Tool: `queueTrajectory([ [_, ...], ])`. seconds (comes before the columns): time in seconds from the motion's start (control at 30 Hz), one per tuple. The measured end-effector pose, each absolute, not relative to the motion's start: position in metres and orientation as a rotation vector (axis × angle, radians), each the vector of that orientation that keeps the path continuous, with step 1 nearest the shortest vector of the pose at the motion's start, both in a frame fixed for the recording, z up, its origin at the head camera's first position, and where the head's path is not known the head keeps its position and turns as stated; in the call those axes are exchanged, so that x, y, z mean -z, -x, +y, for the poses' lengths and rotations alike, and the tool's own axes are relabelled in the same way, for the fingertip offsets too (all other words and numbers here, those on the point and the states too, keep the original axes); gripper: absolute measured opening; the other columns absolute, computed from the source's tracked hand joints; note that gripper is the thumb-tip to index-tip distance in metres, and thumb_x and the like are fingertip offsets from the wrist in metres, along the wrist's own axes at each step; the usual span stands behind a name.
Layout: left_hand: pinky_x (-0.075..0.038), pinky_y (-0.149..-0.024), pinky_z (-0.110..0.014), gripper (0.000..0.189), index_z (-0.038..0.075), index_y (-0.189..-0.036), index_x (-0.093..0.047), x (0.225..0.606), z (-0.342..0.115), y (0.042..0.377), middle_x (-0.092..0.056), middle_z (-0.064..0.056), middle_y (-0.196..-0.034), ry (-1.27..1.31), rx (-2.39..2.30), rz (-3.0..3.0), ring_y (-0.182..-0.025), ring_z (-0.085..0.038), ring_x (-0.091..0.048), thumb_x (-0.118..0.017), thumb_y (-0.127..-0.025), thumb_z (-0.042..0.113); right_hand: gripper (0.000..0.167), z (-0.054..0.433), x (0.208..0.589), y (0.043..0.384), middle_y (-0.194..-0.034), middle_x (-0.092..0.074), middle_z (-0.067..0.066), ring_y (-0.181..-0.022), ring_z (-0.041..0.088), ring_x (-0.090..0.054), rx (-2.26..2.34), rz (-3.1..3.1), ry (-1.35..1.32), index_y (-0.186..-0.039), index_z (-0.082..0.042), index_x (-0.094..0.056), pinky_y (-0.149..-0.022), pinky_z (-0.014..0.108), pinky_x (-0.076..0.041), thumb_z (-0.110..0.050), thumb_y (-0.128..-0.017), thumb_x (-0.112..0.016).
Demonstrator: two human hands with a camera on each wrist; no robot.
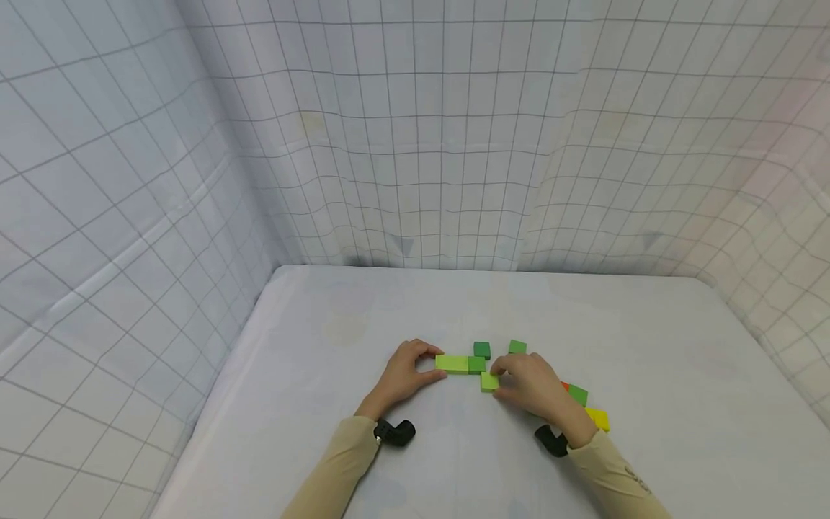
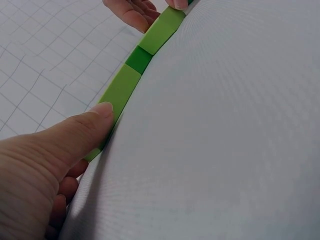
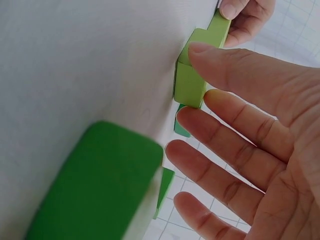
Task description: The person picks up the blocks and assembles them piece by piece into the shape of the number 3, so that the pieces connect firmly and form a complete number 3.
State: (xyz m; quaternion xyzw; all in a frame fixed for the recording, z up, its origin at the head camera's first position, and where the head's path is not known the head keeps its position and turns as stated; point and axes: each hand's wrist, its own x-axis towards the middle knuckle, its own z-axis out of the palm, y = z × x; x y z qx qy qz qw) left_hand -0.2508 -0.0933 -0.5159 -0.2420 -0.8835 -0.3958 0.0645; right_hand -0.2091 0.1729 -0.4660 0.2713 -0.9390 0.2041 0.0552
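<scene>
On the white table, my left hand pinches the left end of a light green block, its thumb along the near side. A darker green block touches that block's right end. My right hand holds another light green block between thumb and fingertips, close to the darker block's near right corner. In the right wrist view, the thumb lies on the held block and the lower fingers spread loosely. The left wrist view shows the left thumb pressed on its block.
Behind the row lie a dark green block and a green one. Partly hidden by my right arm are a red block, a green block and a yellow block. Gridded white cloth hangs behind the table.
</scene>
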Motion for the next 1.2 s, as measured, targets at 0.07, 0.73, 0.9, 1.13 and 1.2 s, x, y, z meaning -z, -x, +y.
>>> queueTrajectory([
  [0.07,-0.039,-0.078,-0.031,0.035,0.016,-0.108,-0.069,0.516,-0.093,0.251,-0.061,0.007,-0.098,0.723,1.187,-2.676,-0.087,-0.011,-0.048,-0.079,-0.078,0.032,0.026,0.173,0.466,0.209,-0.09,-0.067,-0.005,-0.084,0.014,-0.06,-0.617,-2.846,-0.828,-0.094,-0.013,-0.071,-0.078,0.038,-0.043,-0.016,-0.071,-0.083],
  [0.73,-0.039,-0.079,-0.032,0.036,0.017,-0.108,-0.069,0.518,-0.094,0.253,-0.061,0.008,-0.097,0.721,1.167,-2.674,-0.088,-0.011,-0.049,-0.079,-0.077,0.034,0.027,0.17,0.467,0.21,-0.092,-0.068,-0.002,-0.084,0.016,-0.06,-0.599,-2.836,-0.848,-0.095,-0.011,-0.07,-0.076,0.038,-0.044,-0.013,-0.072,-0.083],
  [0.9,-0.039,-0.078,-0.032,0.036,0.017,-0.107,-0.069,0.518,-0.094,0.252,-0.061,0.008,-0.097,0.717,1.169,-2.664,-0.086,-0.011,-0.048,-0.08,-0.077,0.033,0.027,0.169,0.468,0.21,-0.091,-0.067,-0.003,-0.083,0.015,-0.06,-0.594,-2.829,-0.836,-0.094,-0.012,-0.07,-0.075,0.036,-0.043,-0.014,-0.071,-0.084],
  [1.13,-0.039,-0.078,-0.033,0.035,0.016,-0.107,-0.069,0.517,-0.093,0.25,-0.061,0.008,-0.097,0.717,1.186,-2.656,-0.086,-0.012,-0.048,-0.079,-0.077,0.033,0.029,0.176,0.464,0.211,-0.091,-0.068,-0.003,-0.081,0.016,-0.061,-0.617,-2.832,-0.794,-0.096,-0.012,-0.07,-0.076,0.04,-0.045,-0.023,-0.072,-0.083],
  [1.2,-0.039,-0.079,-0.032,0.036,0.016,-0.107,-0.069,0.517,-0.093,0.25,-0.061,0.008,-0.097,0.719,1.188,-2.658,-0.087,-0.012,-0.049,-0.079,-0.077,0.033,0.027,0.182,0.46,0.212,-0.09,-0.068,-0.002,-0.08,0.017,-0.062,-0.639,-2.824,-0.76,-0.096,-0.012,-0.07,-0.076,0.042,-0.046,-0.024,-0.075,-0.081],
])
